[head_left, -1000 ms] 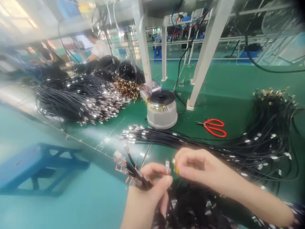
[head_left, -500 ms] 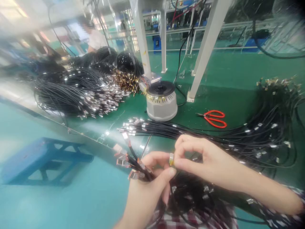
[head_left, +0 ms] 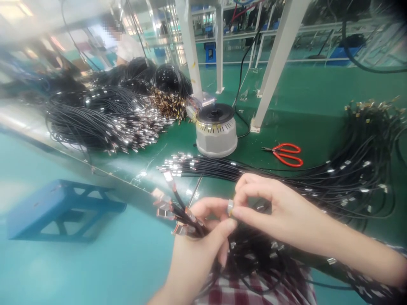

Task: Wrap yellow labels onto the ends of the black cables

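Left hand (head_left: 203, 245) closed round some cables (head_left: 185, 218), metal ends poking out left. Small silver tip (head_left: 230, 206) between both hands, at left thumb and forefinger; right hand (head_left: 263, 201) pinching at it, narrow. Beyond, on green surface (head_left: 318, 131): cable bundle (head_left: 219, 169), white dispenser (head_left: 216, 142), red scissors (head_left: 277, 151) to its right. Cable pile (head_left: 104, 123) far left.

Blue stool (head_left: 41, 207) and red-handled scissors (head_left: 276, 150)

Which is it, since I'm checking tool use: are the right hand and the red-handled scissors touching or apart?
Apart: the head view shows green tabletop between the right hand and the scissors.
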Demonstrator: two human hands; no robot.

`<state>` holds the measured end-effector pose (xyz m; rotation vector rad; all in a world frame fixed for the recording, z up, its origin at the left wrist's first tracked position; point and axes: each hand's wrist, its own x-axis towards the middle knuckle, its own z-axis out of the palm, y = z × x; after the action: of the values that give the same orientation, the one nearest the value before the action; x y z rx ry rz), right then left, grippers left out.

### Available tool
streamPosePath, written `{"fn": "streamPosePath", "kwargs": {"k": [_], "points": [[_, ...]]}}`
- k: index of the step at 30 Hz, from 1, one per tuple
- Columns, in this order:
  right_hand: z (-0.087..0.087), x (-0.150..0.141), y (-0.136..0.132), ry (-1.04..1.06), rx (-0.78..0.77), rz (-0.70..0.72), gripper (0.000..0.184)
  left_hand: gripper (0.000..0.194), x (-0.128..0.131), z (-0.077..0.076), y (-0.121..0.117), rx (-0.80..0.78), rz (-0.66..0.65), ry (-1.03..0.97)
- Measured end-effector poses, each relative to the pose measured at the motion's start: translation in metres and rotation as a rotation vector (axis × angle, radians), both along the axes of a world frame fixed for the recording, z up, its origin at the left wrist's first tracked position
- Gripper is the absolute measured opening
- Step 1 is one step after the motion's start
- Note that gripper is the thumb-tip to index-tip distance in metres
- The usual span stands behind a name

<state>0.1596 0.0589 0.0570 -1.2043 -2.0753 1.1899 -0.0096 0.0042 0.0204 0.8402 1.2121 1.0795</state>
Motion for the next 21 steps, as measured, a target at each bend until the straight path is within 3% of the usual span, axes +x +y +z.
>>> {"fn": "streamPosePath", "kwargs": {"k": [12,21], "points": [[-0.006,-0.007,-0.010,0.033,-0.050,-0.133,0.018,0.016,0.004,0.000,-0.002,0.022,0.011,-0.009],[-0.008,-0.006,-0.009,0.100,-0.080,-0.111,0.020,0.017,0.003,0.002,0.001,-0.064,0.043,-0.106]]}}
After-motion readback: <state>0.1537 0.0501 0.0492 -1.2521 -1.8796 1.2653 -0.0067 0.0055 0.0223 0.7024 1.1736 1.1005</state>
